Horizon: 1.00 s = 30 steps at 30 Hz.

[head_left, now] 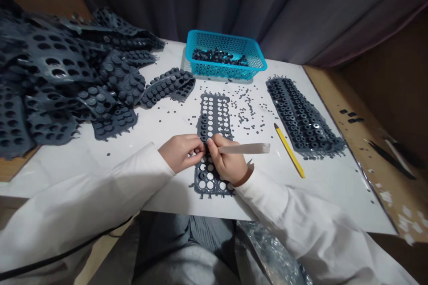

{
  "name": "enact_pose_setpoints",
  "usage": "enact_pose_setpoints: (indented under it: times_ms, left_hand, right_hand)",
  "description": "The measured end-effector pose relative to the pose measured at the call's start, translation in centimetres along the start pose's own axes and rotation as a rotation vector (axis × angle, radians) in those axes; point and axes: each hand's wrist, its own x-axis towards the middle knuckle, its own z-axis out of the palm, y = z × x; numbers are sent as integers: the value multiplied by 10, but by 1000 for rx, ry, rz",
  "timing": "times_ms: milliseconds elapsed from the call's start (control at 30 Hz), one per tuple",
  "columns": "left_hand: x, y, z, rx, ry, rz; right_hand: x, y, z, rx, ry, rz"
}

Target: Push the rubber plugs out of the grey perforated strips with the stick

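Note:
A dark grey rubber sheet with rows of round holes lies on the white table in front of me. Many of its holes show white through them, while others still hold dark rubber plugs. My left hand is closed in a pinch at the sheet's left side; whatever is between the fingertips is hidden. Wrapped in my right hand is a pale flat tool, its broad end sticking out to the right. The right fingertips are at the sheet too, close beside the left ones. The tool's working tip is covered by the fingers.
A blue basket with small black parts stands behind the sheet. Heaped rubber sheets fill the left. A yellow cutter-like tool and another plugged sheet lie to the right. Small dark discs are scattered across the table.

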Motion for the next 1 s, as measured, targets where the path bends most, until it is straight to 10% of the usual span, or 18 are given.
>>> enact_pose_setpoints:
  times_ms: [533, 800, 1000]
  left_hand:
    - [0, 1, 0, -11, -11, -27]
    - [-3, 2, -2, -27, 6, -47]
    - [1, -1, -5, -54, 92, -82]
  right_hand:
    - [0, 3, 2, 106, 27, 43]
    - [8, 10, -3, 669, 263, 417]
    - [11, 14, -11, 691, 267, 470]
